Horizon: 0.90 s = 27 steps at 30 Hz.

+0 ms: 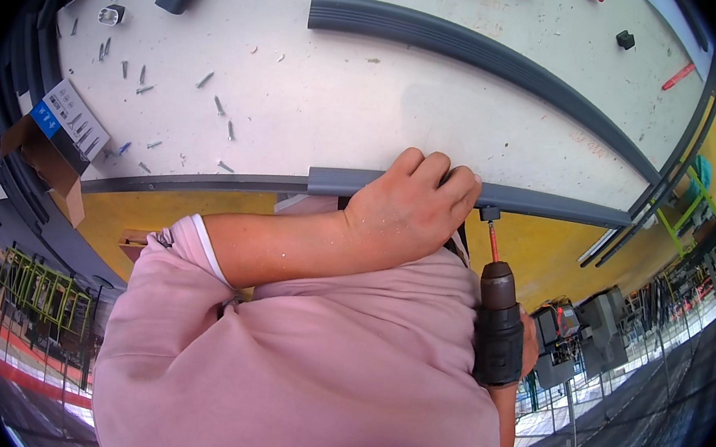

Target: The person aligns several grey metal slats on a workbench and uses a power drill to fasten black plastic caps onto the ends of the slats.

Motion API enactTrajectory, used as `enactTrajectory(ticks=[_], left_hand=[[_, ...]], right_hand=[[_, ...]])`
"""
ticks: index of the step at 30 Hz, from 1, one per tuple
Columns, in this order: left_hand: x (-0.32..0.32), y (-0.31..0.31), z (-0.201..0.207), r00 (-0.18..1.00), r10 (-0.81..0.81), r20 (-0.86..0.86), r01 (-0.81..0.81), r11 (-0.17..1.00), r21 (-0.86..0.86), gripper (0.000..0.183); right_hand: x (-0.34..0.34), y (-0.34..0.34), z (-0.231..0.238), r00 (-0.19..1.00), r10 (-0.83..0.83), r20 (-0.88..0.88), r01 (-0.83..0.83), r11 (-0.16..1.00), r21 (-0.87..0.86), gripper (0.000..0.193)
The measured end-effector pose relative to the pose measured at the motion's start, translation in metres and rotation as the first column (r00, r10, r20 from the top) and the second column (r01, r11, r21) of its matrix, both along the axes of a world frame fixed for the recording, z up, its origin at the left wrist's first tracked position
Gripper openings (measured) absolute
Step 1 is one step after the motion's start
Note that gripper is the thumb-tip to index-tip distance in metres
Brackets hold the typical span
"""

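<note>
My left hand (416, 201) is closed over a grey grooved profile (558, 207) that lies along the near edge of the table. A small black block (489, 213) sits against the profile's near side, just right of my knuckles. Mostly hidden behind a dark power drill (499, 323), my right hand (529, 343) grips it by the handle. The drill points away from me, and its reddish bit (493, 241) reaches up to the black block. Whether a screw sits at the bit's tip I cannot tell.
Several loose screws (218, 106) are scattered over the left of the white table (438, 110). An open cardboard box (60, 139) stands at the left edge. A longer grey profile (478, 54) lies farther back, with a black cap (625, 40) and red marker (678, 77) at right.
</note>
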<state>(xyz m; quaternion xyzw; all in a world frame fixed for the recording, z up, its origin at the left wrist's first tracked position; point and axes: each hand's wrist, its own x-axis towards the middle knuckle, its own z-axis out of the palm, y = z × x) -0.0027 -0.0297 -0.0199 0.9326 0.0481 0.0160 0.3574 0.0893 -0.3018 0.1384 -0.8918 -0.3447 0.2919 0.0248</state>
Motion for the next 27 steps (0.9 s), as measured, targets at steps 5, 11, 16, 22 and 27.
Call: enactTrajectory(ticks=[5, 11, 16, 22, 27], left_hand=[[0.0, 0.0, 0.002, 1.0, -0.003, -0.014, 0.003, 1.0, -0.008, 0.048], [0.0, 0.001, 0.001, 1.0, -0.014, -0.014, 0.013, 1.0, -0.019, 0.048], [0.0, 0.002, 0.001, 1.0, -0.009, 0.001, 0.009, 1.0, -0.007, 0.047], [0.0, 0.002, 0.001, 1.0, -0.01, 0.018, 0.01, 1.0, 0.005, 0.046], [-0.001, 0.002, 0.0, 0.999, -0.014, 0.033, 0.013, 1.0, 0.012, 0.045]], right_hand=[[0.0, 0.004, 0.004, 0.999, 0.046, 0.017, -0.046, 0.999, 0.0, 0.059], [0.0, 0.009, 0.006, 0.998, 0.061, 0.024, -0.061, 0.998, -0.005, 0.059], [0.002, 0.012, 0.008, 0.997, 0.07, 0.031, -0.071, 0.997, 0.027, 0.059], [0.009, 0.023, 0.012, 0.994, 0.1, 0.031, -0.101, 0.995, 0.015, 0.059], [0.009, 0.026, 0.021, 0.999, 0.05, -0.006, -0.051, 0.99, -0.133, 0.062]])
